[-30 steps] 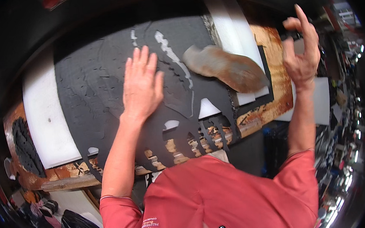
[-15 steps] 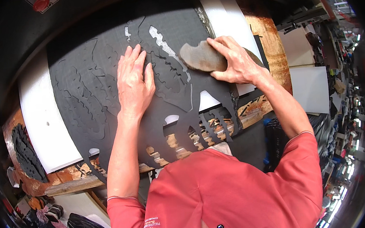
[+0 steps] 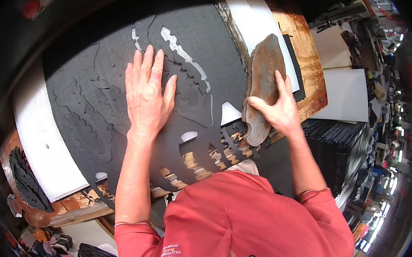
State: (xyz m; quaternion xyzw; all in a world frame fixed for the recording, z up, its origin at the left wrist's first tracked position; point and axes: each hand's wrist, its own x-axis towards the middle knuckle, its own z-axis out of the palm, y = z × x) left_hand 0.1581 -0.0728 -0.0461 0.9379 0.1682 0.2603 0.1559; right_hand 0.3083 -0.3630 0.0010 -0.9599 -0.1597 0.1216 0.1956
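Note:
A black foam-like sheet (image 3: 198,41) lies before me, marked with wavy cut outlines and pierced by several holes, its near edge cut into strips. On its middle my left hand (image 3: 147,102) rests flat, fingers stretched out. At the sheet's right edge my right hand (image 3: 280,109) grips a rusty, sole-shaped metal cutting die (image 3: 265,64) with a wavy rim. The thumb and fingers lie across its near half. The die stands lengthwise, pointing away from me, and its near end reaches the board's front edge. Whether it touches the sheet I cannot tell.
White sheets (image 3: 41,148) show under the black one. Beneath them is a worn brown board (image 3: 308,61). Black cut pieces (image 3: 27,181) are piled at its left end. A dark machine part (image 3: 82,4) spans the far side. Black stacked sheets (image 3: 335,151) stand at right.
My right hand has drawn the cutting die nearer and turned it from lying crosswise to lengthwise. My left hand stays flat on the sheet, and the whole view has shifted slightly.

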